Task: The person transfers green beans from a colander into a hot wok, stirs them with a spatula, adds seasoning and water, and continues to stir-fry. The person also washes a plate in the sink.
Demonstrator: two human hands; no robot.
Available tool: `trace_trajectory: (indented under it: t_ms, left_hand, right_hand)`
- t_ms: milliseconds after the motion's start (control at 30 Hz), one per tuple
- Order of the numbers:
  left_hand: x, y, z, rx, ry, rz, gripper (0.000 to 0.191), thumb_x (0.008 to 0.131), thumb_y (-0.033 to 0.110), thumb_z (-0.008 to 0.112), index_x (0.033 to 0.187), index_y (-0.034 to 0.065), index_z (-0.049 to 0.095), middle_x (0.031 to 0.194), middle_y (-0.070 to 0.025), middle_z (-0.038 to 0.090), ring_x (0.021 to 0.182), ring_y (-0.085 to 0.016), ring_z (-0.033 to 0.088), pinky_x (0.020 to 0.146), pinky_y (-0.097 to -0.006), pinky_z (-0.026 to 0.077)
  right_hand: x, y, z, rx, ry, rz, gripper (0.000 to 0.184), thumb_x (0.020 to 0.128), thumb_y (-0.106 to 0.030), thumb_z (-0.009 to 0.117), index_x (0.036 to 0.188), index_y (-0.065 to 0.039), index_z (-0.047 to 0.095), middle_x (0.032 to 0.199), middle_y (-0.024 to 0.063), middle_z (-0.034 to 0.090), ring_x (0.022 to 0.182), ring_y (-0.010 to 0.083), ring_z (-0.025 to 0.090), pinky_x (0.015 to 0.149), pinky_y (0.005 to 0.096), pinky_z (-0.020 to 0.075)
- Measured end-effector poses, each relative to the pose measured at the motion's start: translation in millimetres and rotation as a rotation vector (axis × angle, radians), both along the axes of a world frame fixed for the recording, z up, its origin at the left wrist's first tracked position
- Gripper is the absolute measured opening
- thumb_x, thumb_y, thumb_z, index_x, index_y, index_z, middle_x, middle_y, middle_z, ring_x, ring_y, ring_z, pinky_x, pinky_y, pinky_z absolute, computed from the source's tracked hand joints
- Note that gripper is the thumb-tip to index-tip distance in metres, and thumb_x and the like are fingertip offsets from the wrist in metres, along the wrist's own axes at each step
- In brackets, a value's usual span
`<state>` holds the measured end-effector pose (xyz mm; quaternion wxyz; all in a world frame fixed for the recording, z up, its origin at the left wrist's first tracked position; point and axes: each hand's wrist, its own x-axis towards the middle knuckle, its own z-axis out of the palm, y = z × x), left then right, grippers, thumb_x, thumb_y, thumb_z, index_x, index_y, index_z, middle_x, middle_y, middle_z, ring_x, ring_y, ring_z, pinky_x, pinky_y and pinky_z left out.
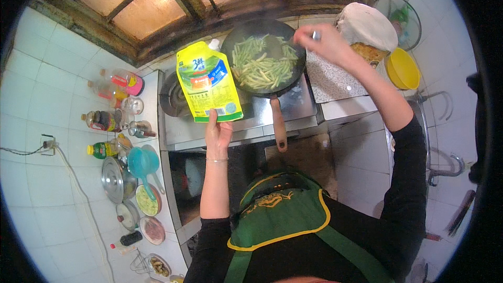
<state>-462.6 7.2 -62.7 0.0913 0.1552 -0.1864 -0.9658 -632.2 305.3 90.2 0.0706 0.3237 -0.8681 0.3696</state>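
My left hand (218, 133) grips the bottom edge of a yellow and green seasoning pouch (210, 86) with a white spout cap at its top. The pouch is upright, printed side towards me, just left of a dark wok (261, 93). Cut green beans (267, 65) cover much of the wok's bottom, and its wooden handle (279, 125) points towards me. Over the wok's right rim, my blurred right hand (320, 41) is closed around a utensil with a shiny metal end (316, 35). A dark blade-like shape lies among the beans; its link to the utensil is unclear.
An uncovered burner (173, 96) sits left of the wok. To the right are a cloth-covered container (365, 25) and a yellow bowl (403, 68). Along the left counter stand several bottles (104, 121), a turquoise ladle (143, 161), a lidded pot (114, 181) and plates of food (152, 230).
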Motion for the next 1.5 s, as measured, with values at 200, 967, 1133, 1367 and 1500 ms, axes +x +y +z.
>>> trace_trajectory:
  t_ms: [200, 967, 1133, 1367, 1500]
  left_hand:
    - [59, -23, -6, 0.155, 0.140, -0.084, 0.054, 0.082, 0.015, 0.065, 0.130, 0.0086, 0.043, 0.133, -0.0071, 0.047, 0.122, -0.024, 0.044, 0.105, -0.0433, 0.033]
    - [145, -77, -24, 0.082, 0.019, -0.071, 0.056, 0.078, 0.018, 0.069, 0.129, 0.0091, 0.046, 0.130, -0.0052, 0.051, 0.118, -0.023, 0.048, 0.101, -0.0419, 0.037]
    - [150, -74, -27, 0.132, 0.031, -0.084, 0.056, 0.079, 0.017, 0.069, 0.129, 0.0088, 0.045, 0.130, -0.0058, 0.050, 0.119, -0.023, 0.048, 0.102, -0.0423, 0.036]
    - [160, -79, -22, 0.082, 0.021, -0.040, 0.057, 0.078, 0.015, 0.069, 0.130, 0.0085, 0.044, 0.130, -0.0069, 0.050, 0.119, -0.024, 0.047, 0.103, -0.0427, 0.034]
    - [162, -81, -21, 0.046, -0.022, -0.005, 0.058, 0.078, 0.014, 0.069, 0.130, 0.0077, 0.044, 0.130, -0.0072, 0.050, 0.120, -0.024, 0.047, 0.103, -0.0431, 0.034]
  right_hand:
    - [-23, -8, 51, -0.019, -0.167, -0.289, 0.043, 0.087, -0.041, 0.047, 0.073, -0.005, 0.063, 0.047, 0.0060, 0.054, 0.042, 0.0135, 0.055, 0.041, 0.0264, 0.0432]
    - [-5, -7, 36, -0.245, -0.377, -0.399, 0.048, 0.088, -0.051, 0.047, 0.076, -0.006, 0.058, 0.048, 0.0038, 0.053, 0.038, 0.0089, 0.051, 0.035, 0.0216, 0.0389]
    - [5, -46, 10, -0.348, -0.635, -0.486, 0.045, 0.088, -0.051, 0.046, 0.078, -0.009, 0.057, 0.049, 0.0025, 0.054, 0.036, 0.0078, 0.049, 0.033, 0.0208, 0.0370]
    - [-9, -84, -30, -0.761, -0.547, -0.428, 0.039, 0.092, -0.043, 0.045, 0.080, -0.007, 0.056, 0.059, 0.0075, 0.061, 0.046, 0.0126, 0.059, 0.040, 0.0225, 0.0455]
    - [8, -89, -41, -0.710, -0.479, -0.329, 0.031, 0.092, -0.033, 0.047, 0.083, -0.005, 0.058, 0.059, 0.0067, 0.060, 0.047, 0.0123, 0.059, 0.041, 0.0230, 0.0462]
